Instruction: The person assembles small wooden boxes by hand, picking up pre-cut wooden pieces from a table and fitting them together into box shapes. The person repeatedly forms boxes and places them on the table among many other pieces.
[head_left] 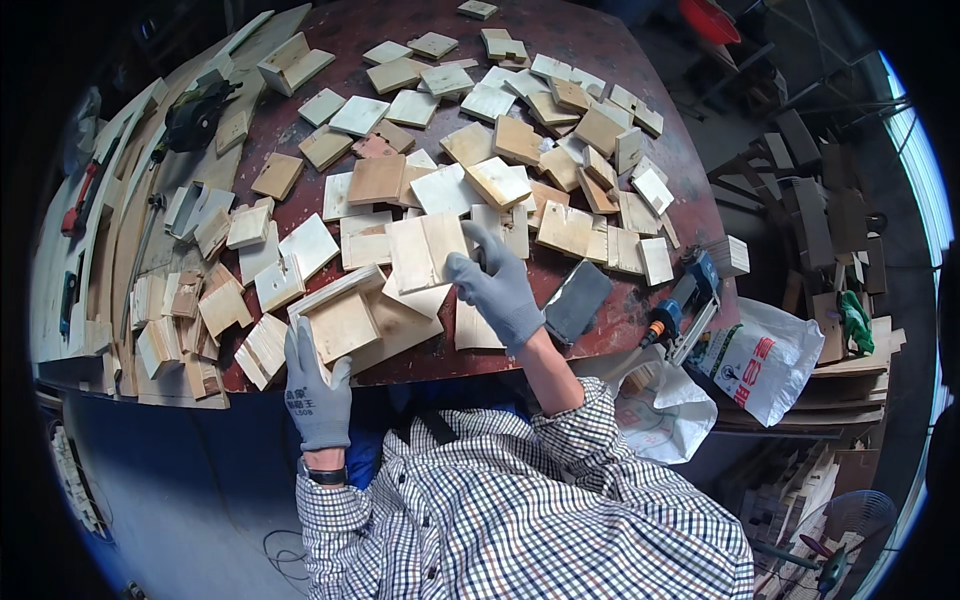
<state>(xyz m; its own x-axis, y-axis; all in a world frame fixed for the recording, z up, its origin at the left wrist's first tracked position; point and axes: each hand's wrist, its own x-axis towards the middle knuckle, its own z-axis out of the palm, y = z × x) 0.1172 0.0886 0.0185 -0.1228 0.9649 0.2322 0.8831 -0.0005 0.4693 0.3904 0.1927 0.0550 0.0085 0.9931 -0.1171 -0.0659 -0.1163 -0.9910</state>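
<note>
My right hand (497,292), in a grey glove, pinches a pale square wooden board (424,250) at its right edge, held up over the pile. My left hand (318,392), gloved alike, grips the lower left corner of a joined wooden piece (343,325) made of a flat block and an upright strip. Under that piece lies a larger flat board (400,328), partly hidden by it. Many loose wooden blocks (440,190) spread over the table beyond both hands. To the right of my right hand rests a dark flat slab (578,302).
The dark red table (640,318) ends in front of me. A blue power tool (668,312) and white plastic bags (755,365) are at its right edge. Long planks (130,235), a black tool (197,117) and a red-handled tool (82,200) lie on the left.
</note>
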